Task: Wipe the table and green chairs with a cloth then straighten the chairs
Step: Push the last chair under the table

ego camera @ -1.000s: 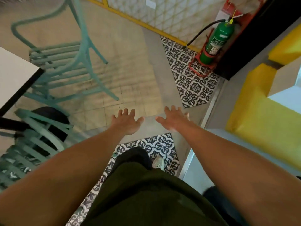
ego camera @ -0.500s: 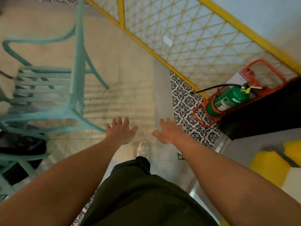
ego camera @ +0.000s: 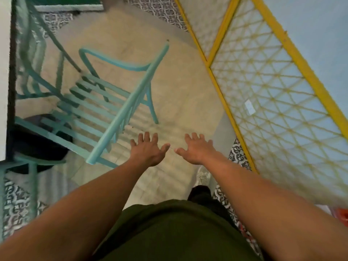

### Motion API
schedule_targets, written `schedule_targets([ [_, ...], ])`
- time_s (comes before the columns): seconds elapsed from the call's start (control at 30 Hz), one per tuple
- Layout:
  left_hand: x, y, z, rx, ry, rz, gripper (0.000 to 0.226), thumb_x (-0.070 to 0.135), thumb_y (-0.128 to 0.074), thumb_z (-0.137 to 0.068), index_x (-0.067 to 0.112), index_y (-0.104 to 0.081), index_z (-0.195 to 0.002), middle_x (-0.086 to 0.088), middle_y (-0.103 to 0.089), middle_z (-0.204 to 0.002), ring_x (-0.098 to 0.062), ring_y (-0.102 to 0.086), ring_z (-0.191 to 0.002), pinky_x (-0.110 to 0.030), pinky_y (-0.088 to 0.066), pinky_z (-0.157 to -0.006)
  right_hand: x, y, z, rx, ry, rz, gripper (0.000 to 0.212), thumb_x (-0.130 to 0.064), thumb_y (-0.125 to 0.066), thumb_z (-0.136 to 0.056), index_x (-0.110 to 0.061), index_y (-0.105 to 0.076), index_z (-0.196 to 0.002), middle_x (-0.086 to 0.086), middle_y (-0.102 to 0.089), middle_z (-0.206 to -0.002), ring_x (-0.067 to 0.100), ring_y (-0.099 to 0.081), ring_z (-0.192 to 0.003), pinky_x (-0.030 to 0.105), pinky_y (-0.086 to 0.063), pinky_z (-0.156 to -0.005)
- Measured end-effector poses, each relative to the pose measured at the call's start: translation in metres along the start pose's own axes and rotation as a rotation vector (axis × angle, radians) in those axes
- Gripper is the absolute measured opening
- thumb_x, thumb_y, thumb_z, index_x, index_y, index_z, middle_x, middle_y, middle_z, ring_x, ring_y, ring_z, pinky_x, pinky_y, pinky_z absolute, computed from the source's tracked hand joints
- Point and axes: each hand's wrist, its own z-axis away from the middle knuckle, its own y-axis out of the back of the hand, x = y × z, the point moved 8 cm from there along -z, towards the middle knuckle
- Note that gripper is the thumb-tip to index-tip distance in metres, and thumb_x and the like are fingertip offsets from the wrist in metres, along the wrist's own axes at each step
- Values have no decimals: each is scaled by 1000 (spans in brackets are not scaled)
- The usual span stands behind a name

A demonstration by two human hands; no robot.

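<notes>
Hands out in front, both flat with fingers spread, holding nothing: left hand [ego camera: 148, 150], right hand [ego camera: 195, 148]. Green chair [ego camera: 105, 108] down on the floor [ego camera: 178, 87], just left of the left hand, not touched. White table [ego camera: 3, 76] at far left edge.

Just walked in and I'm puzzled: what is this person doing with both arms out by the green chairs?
Nothing is being handled at the moment. The left hand and right hand are stretched forward, open and empty, over the beige floor. The nearest green chair stands just left of them, untouched, beside the white table. No cloth is in view.
</notes>
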Motion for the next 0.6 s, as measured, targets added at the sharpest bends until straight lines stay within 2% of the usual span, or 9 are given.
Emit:
schedule_targets([
  [0.17,-5,3,-35,19,272,166,81,72,-15,-91,24,-10,-156,-10,-5,-164,-31,-2,-150,-58,-4,-118,-3,42,-82,-64,249,177,83,-69,-33,-88,-22,-12,-153,8,-8,-161,35,-6,-146,59,-13,-113],
  [0.27,7,15,-40,29,429,262,80,71,-18,-92,23,-9,-156,-9,-6,-164,-30,-3,-150,-56,-5,-119,-11,76,-119,-86,426,299,82,-68,-37,-88,-21,-15,-152,9,-12,-160,35,-10,-145,58,-17,-112],
  [0.33,22,38,-35,111,483,305,77,68,-21,-94,22,-13,-156,-8,-11,-163,-28,-7,-150,-53,-8,-120,-23,101,-132,-83,539,367,81,-67,-39,-87,-21,-18,-150,10,-15,-158,34,-14,-144,57,-20,-111],
  [0.43,26,97,-19,427,528,332,69,58,-36,-95,19,-29,-152,-6,-33,-157,-25,-26,-145,-46,-22,-118,-63,158,-130,131,816,392,67,-56,-46,-89,-17,-37,-141,10,-39,-147,32,-35,-134,48,-33,-105],
  [0.5,17,137,3,704,534,298,65,51,-48,-92,16,-41,-146,-7,-47,-147,-28,-42,-135,-45,-32,-112,-90,202,-111,360,1059,208,52,-42,-56,-87,-13,-54,-130,9,-58,-130,33,-56,-114,42,-43,-94],
  [0.57,1,162,25,910,549,229,69,49,-58,-86,14,-43,-144,-10,-49,-144,-31,-45,-130,-47,-34,-109,-105,243,-93,617,1280,-24,49,-30,-64,-78,-9,-60,-121,11,-65,-114,35,-63,-96,42,-50,-81],
  [0.6,-11,168,32,926,584,210,76,50,-62,-83,14,-40,-146,-11,-44,-147,-31,-41,-133,-48,-31,-110,-113,255,-93,677,1342,-52,56,-28,-65,-73,-8,-57,-125,12,-63,-115,35,-61,-97,43,-50,-82],
])
